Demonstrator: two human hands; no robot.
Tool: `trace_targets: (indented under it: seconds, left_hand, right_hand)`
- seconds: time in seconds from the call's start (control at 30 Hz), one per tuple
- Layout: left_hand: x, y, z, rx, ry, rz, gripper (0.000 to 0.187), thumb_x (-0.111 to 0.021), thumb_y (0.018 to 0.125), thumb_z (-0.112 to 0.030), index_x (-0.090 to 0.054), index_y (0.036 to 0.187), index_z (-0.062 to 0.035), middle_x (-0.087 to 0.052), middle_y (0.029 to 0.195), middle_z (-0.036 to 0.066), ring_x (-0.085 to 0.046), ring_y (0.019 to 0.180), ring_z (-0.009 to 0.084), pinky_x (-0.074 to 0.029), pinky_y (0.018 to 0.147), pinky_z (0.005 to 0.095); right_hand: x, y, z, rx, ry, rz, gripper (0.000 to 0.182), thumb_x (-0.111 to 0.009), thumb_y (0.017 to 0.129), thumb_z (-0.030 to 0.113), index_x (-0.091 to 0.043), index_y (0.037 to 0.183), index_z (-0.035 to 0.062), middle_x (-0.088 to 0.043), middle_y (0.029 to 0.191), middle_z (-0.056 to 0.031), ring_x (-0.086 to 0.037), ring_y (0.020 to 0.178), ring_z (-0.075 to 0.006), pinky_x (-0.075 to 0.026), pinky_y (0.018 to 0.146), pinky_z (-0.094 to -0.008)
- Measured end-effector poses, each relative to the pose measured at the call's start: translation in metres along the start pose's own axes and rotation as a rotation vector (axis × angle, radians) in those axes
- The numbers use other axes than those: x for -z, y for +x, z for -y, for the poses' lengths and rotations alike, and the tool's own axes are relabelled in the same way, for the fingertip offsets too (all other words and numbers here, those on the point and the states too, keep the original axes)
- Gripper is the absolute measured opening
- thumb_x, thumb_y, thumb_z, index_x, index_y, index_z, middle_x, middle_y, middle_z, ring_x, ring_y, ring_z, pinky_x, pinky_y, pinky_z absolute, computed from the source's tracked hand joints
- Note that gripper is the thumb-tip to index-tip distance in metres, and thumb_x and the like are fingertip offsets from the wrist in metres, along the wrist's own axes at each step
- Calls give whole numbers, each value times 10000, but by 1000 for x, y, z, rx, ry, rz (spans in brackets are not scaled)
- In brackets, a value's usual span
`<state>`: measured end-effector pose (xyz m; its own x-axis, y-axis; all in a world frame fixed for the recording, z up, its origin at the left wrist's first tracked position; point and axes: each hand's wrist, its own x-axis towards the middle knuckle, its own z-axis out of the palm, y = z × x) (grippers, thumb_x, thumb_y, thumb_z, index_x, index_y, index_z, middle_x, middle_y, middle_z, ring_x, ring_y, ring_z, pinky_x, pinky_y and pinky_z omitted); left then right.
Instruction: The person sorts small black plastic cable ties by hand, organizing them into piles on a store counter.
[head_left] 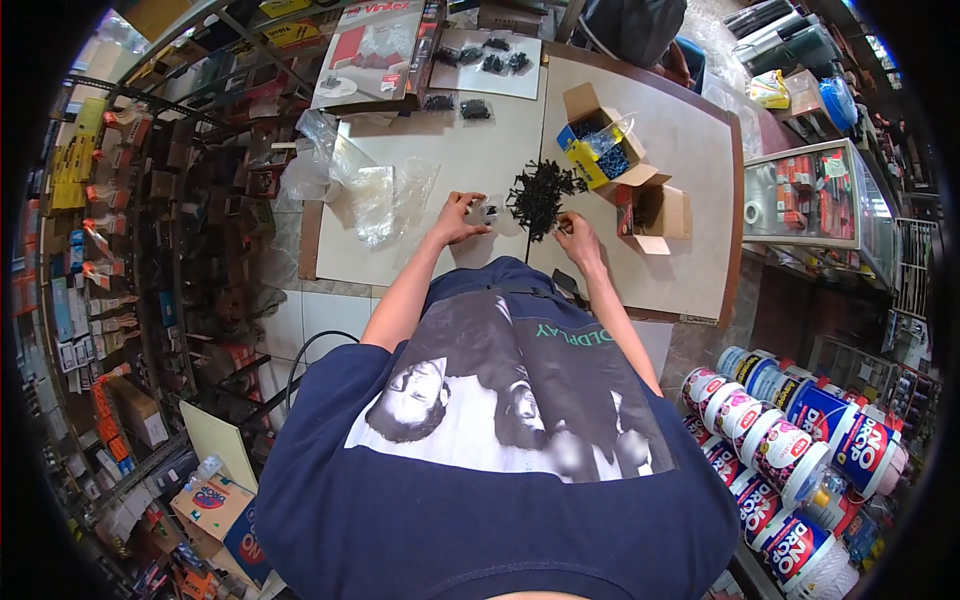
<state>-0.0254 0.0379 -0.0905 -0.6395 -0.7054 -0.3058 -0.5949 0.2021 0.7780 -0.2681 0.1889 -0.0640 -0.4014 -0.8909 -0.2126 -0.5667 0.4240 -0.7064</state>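
A heap of small black screw-like pieces (540,200) lies in the middle of the table. My left hand (460,219) is just left of it, its fingers closed on a small clear plastic bag (489,212) with a few dark pieces inside. At the heap's lower right edge is my right hand (577,240), fingers pressed together; whatever they hold is too small to name. Flat clear plastic bags (375,205) lie left of my left hand. A yellow and blue box (590,165) stands open beyond the heap, with dark pieces inside.
An open brown box (662,213) lies on the right half of the table (695,150). Small filled bags (493,63) rest on a white board at the far side, beside a large Vinilex box (370,55). Part of another person (635,30) shows beyond. Paint buckets (790,460) stand lower right.
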Motion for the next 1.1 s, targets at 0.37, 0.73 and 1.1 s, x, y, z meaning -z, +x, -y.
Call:
trace_targets:
  seconds: [0.37, 0.73, 1.1]
  left_hand:
    - [-19, -7, -9, -143, 279, -274, 559, -691, 745, -351, -492, 1198, -92, -489, 1057, 196, -520, 966, 345, -459, 816, 400]
    - [-10, -1, -43, 7, -461, -29, 396, -650, 826, -194, -402, 1105, -63, -599, 894, 100, -629, 817, 200, -505, 683, 312]
    - [-17, -1, -5, -2, -345, 8, 613, -806, 640, -215, -449, 1116, -66, -597, 993, 78, -563, 923, 165, -447, 839, 295]
  right_hand:
    - [4, 17, 23, -39, 204, -77, 235, -676, 727, 64, -595, 937, 0, -624, 790, -72, -601, 724, -122, -495, 672, -244]
    - [13, 26, 120, 149, 603, 204, 285, -693, 765, 92, -562, 997, -12, -619, 847, -52, -588, 784, -92, -484, 707, -214]
    - [15, 29, 13, -127, 317, -85, 248, -655, 776, 165, -602, 944, -9, -656, 830, -107, -634, 774, -171, -498, 712, -281]
